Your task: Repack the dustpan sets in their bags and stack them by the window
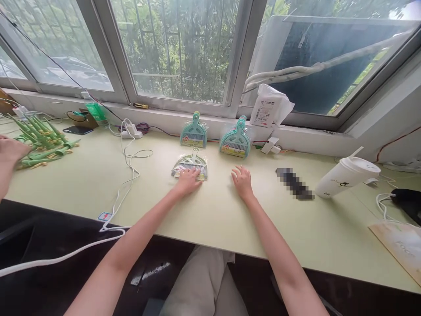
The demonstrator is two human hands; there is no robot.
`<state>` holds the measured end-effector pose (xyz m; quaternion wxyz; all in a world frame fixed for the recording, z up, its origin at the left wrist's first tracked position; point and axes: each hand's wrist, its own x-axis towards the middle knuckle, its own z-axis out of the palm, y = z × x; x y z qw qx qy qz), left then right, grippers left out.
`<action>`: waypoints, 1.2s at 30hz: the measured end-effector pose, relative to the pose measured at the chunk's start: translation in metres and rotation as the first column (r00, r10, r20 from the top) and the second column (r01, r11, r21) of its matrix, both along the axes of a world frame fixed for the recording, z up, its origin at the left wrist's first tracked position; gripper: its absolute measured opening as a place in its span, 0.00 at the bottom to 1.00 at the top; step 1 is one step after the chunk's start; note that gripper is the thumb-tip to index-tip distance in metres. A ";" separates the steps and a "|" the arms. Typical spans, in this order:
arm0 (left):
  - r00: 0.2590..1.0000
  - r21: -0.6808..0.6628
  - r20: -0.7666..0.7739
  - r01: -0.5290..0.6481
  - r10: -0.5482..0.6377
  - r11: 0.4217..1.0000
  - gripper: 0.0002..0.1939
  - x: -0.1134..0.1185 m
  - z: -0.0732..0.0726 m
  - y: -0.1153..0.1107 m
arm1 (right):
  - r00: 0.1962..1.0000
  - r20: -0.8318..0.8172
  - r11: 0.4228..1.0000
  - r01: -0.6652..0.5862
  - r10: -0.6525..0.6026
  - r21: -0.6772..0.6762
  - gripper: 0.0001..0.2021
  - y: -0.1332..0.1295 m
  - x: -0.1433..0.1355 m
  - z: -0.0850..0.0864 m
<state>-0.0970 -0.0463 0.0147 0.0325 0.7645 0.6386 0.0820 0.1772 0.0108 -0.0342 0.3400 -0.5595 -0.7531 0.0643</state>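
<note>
Two bare hands are seen on the pale green table (230, 219). Far left of frame: another person's hand (9, 151) beside a heap of green sticks (42, 140). Left of centre: white cable (128, 175). Centre: the left hand (189, 180) is laid flat, fingers loosely spread, on a packaged dustpan set (190, 166); nothing gripped. Just right, the right hand (241, 181) is rested open on bare table. Step judged: packet being taken up; closing the fingers round it is called for. Upper centre, two teal sets (213, 136) are propped at the sill. Right: white cup (347, 175). Labels too small to read.
</note>
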 end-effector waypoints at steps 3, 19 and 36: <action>0.939 -0.094 0.036 0.345 -0.343 0.934 0.28 0.038 0.010 -0.034 | 0.974 -0.213 0.971 -0.124 0.079 -0.205 0.30 -0.011 -0.001 -0.002; 0.369 -0.381 0.899 0.387 0.238 0.840 0.26 0.066 -0.002 0.037 | 0.588 -0.807 0.983 -0.176 0.060 -0.055 0.42 -0.027 0.029 0.025; -0.224 -0.201 0.951 0.081 0.214 0.976 0.24 0.070 -0.005 0.029 | 0.453 -0.862 0.926 -0.173 -0.228 -0.336 0.13 -0.038 -0.004 0.026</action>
